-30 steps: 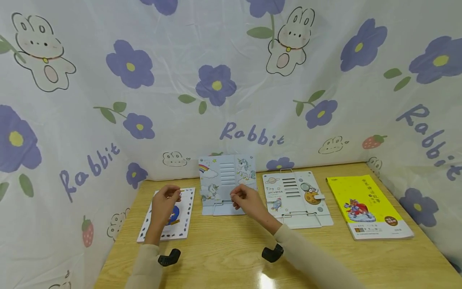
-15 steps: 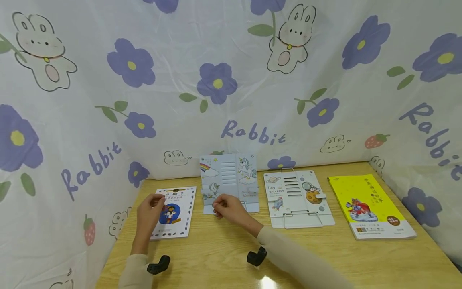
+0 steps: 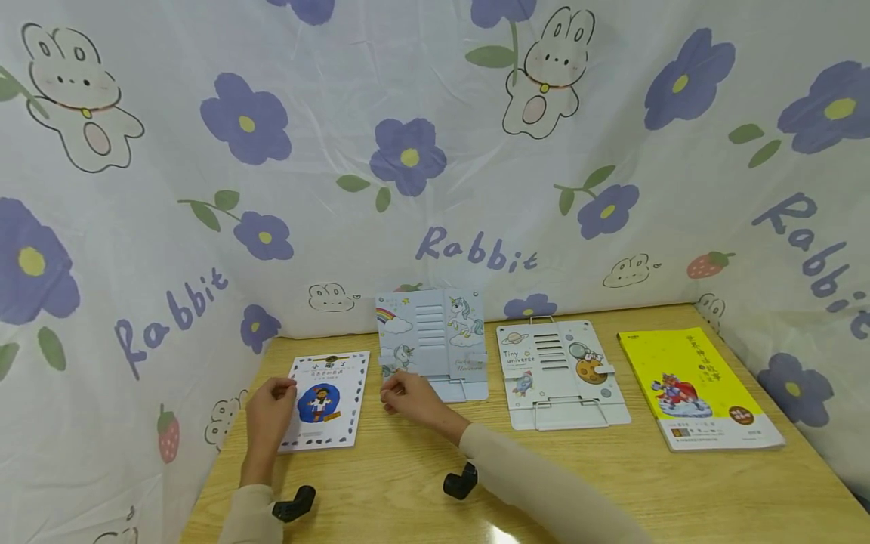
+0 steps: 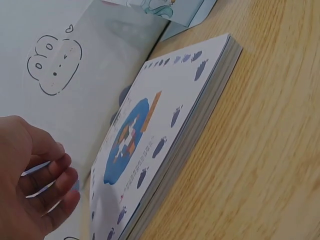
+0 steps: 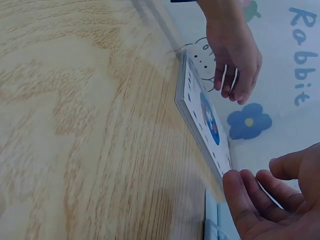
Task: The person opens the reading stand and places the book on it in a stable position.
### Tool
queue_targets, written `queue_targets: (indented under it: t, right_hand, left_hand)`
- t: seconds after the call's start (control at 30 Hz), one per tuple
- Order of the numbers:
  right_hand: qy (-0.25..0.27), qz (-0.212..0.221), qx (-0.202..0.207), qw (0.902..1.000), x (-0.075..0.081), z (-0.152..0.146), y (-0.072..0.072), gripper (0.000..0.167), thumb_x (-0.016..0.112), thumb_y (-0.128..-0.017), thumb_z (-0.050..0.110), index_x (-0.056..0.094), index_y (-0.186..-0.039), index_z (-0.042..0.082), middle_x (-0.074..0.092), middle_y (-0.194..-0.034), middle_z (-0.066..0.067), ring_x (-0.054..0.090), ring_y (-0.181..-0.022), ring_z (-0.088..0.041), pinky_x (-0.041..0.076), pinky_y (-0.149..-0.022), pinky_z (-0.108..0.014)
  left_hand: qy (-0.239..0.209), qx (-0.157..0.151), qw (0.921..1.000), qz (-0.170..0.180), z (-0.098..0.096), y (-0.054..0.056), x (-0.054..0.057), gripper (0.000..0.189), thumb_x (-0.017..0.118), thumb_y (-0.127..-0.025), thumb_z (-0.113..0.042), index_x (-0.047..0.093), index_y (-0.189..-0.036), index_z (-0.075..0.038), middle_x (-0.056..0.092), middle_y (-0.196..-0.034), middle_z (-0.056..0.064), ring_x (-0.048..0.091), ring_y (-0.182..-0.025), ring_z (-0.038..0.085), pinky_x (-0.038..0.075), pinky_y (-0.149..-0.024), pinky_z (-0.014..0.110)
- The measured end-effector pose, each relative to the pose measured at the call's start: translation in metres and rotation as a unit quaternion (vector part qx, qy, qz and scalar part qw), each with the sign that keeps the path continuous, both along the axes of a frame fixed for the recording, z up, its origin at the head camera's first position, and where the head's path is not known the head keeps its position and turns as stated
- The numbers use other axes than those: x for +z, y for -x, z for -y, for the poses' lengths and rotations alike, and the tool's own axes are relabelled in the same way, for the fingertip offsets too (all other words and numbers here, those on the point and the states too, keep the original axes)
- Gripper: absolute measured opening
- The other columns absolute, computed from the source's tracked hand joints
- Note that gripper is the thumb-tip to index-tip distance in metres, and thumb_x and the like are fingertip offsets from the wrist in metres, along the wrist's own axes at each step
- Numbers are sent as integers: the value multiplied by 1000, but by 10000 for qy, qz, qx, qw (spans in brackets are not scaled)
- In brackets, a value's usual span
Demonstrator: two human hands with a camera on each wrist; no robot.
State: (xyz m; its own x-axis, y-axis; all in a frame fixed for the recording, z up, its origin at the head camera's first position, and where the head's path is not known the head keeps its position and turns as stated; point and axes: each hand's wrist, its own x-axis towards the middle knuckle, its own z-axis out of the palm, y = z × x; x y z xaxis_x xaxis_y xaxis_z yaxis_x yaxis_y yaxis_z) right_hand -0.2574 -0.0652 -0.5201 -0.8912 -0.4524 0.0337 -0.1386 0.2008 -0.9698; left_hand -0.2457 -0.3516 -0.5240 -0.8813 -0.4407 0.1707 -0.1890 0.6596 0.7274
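A white book (image 3: 319,403) with a blue round picture and a dotted border lies flat on the table's left side. My left hand (image 3: 268,412) hovers at its left edge, fingers loosely bent and holding nothing; the left wrist view shows a gap between thumb and fingers. To the book's right, my right hand (image 3: 411,400) is in the air before the lower left of the unicorn book stand (image 3: 431,332), hiding part of its base. In the right wrist view this hand (image 5: 280,200) has relaxed, parted fingers and nothing in them.
A second book stand (image 3: 553,378), with a space print and wire supports, lies right of the unicorn one. Farther right is a thick yellow book (image 3: 696,385). Behind the wooden table (image 3: 381,483) hangs a flowered cloth (image 3: 326,211).
Both hands have moved left and slightly nearer. The left went from over the white book to its left edge, uncovering the cover; the right slid leftward along the unicorn stand's front.
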Motion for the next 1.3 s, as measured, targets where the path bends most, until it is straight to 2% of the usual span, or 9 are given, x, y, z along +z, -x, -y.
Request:
queue_targets:
  t: [0.13, 0.23, 0.37, 0.5, 0.7, 0.8, 1.0, 1.1, 1.3]
  right_hand:
    - [-296, -126, -48, 9995, -3, 6, 0, 22, 61, -108, 12, 68, -121, -4, 75, -108, -17, 77, -98, -33, 64, -80, -29]
    - [-440, -193, -59, 9988, -5, 9, -1, 21, 62, -107, 13, 69, -120, -2, 75, -107, -13, 77, -95, -27, 62, -78, -25]
    - [-652, -289, -46, 9974, -6, 14, -4, 25, 63, -105, 17, 68, -121, -1, 75, -111, -11, 74, -99, -23, 59, -84, -28]
    - [-726, -214, -25, 9971, -7, 17, -9, 33, 62, -105, 18, 63, -130, -5, 76, -119, -14, 73, -110, -28, 59, -93, -36]
    - [-822, -73, -10, 9966, -9, 20, -10, 38, 61, -106, 20, 60, -136, -4, 75, -127, -16, 73, -117, -29, 60, -97, -37]
    - [-873, -38, 32, 9962, -9, 21, -10, 39, 61, -107, 21, 59, -137, -3, 74, -129, -18, 73, -117, -29, 60, -98, -38]
    - [-954, -151, 120, 9953, -12, 23, -10, 39, 61, -107, 22, 59, -137, -4, 73, -130, -18, 72, -119, -31, 60, -97, -38]
    - [-990, -214, 0, 9949, -14, 25, -11, 38, 62, -106, 21, 61, -135, -3, 73, -129, -17, 71, -120, -30, 60, -96, -36]
    - [-986, -162, -166, 9949, -13, 26, -13, 33, 64, -106, 19, 63, -132, -1, 74, -127, -15, 72, -119, -28, 59, -97, -36]
  left_hand:
    - [-49, 38, 9998, 188, 2, -2, -2, 28, 56, -104, -11, 71, -122, 5, 68, -115, 25, 60, -103, 35, 48, -87, 43]
    - [30, 11, 9996, 284, 4, -4, -4, 30, 53, -105, -9, 68, -124, 8, 66, -119, 29, 58, -108, 39, 49, -94, 52]
    - [247, 13, 9984, 510, 6, -6, -7, 34, 52, -105, -10, 65, -128, 11, 62, -124, 32, 55, -113, 43, 48, -102, 61]
    - [396, 42, 9966, 714, 7, -6, -9, 42, 53, -103, -10, 58, -137, 15, 55, -129, 36, 52, -118, 48, 45, -106, 65]
    - [482, 82, 9957, 787, 9, -5, -9, 50, 51, -103, -10, 49, -144, 17, 58, -131, 43, 57, -121, 54, 48, -104, 65]
    - [318, 138, 9957, 864, 9, -4, -8, 50, 49, -103, -10, 49, -146, 15, 62, -131, 41, 61, -121, 53, 50, -103, 63]
    - [-304, 310, 9923, 1160, 6, -4, -7, 51, 48, -104, -16, 53, -145, 13, 61, -137, 38, 61, -124, 51, 50, -105, 62]
    - [-454, 330, 9903, 1274, 5, -3, -8, 52, 47, -105, -19, 54, -144, 14, 58, -141, 38, 57, -129, 52, 48, -110, 63]
    - [-790, 408, 9878, 1279, 5, -4, -9, 53, 49, -104, -21, 56, -141, 17, 53, -145, 40, 52, -134, 53, 43, -117, 64]
